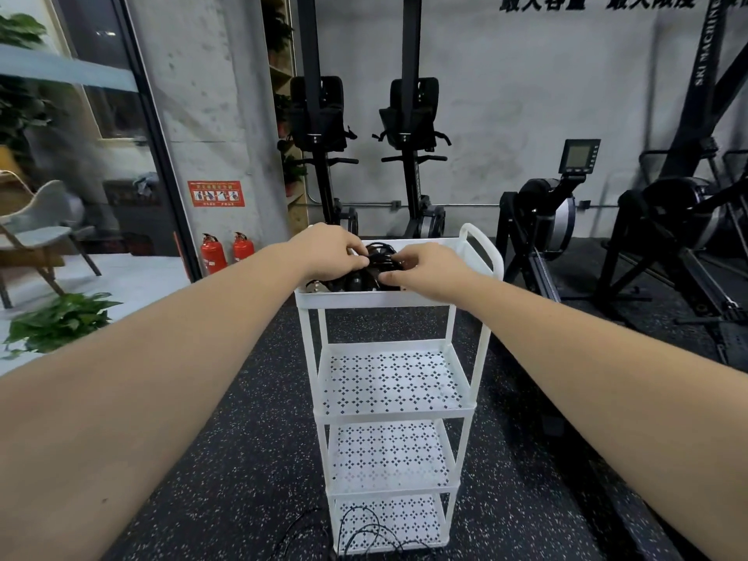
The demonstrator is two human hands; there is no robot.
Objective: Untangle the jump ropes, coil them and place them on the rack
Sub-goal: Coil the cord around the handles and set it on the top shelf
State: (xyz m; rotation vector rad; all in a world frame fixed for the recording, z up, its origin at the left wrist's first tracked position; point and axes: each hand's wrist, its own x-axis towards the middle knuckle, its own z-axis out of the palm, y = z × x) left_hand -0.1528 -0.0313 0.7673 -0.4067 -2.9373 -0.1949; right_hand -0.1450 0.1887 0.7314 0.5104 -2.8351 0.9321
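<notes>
Reaching into the rack's top tray at mid-frame, the left hand [328,251] and right hand [429,271] are both pinching a bundle of black jump ropes [374,263] lying there. The white rack [388,410] is standing on the speckled floor [243,459], with another loose rope [364,532] trailing by its bottom shelf, near the lower edge.

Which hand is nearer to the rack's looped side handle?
Right. The right hand is on the jump ropes just beside the side handle; the left hand grips them at the far side.
</notes>
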